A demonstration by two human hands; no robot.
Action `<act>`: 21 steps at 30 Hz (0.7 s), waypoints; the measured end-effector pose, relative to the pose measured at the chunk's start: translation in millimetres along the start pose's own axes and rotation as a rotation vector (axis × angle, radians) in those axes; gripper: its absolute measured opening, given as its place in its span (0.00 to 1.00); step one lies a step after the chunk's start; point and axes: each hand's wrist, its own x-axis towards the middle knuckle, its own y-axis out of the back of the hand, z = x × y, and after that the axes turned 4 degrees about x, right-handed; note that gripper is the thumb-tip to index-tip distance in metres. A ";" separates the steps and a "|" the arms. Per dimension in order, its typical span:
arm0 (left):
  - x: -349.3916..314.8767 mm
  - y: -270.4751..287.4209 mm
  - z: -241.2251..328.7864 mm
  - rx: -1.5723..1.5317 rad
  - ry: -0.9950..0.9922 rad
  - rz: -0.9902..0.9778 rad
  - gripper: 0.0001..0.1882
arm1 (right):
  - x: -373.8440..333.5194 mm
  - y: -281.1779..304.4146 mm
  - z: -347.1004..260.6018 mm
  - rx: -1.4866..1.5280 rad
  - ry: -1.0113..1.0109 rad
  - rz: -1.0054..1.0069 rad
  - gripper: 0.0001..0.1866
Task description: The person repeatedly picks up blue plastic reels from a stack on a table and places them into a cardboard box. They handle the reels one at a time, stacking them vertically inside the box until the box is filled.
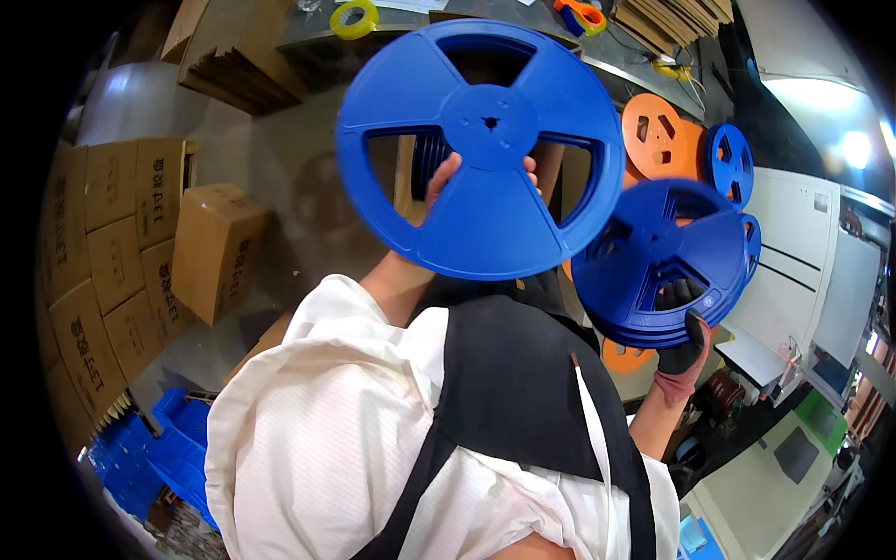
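Note:
A large blue plastic reel is held up in front of me, its flat face toward the camera. My bare left hand grips it from behind, with fingertips showing through two of its openings; the palm is hidden. To the right, a stack of several similar blue reels is tilted. My right hand, in a black and pink glove, is closed on the near edge of that stack, fingers through an opening. Behind the single reel, more blue reels partly show inside a cardboard box.
Orange reels and another blue reel stand beyond the stack. A workbench at the top carries yellow tape and an orange tape dispenser. Stacked cartons and a single carton are at left.

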 end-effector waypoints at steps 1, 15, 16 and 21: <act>1.1 -0.2 2.8 0.032 0.000 0.025 0.42 | -3.1 4.7 -3.2 0.062 0.024 0.043 0.29; 0.3 -41.0 70.1 0.317 -0.197 -0.318 0.40 | 13.7 -13.1 3.1 0.428 0.278 -0.202 0.29; 0.5 -39.9 73.6 0.357 -0.219 -0.361 0.40 | 12.9 -24.6 3.8 0.411 0.278 -0.054 0.31; 4.4 -76.1 53.5 0.450 -0.256 0.197 0.36 | 28.3 -52.9 -1.0 0.369 0.270 -0.029 0.31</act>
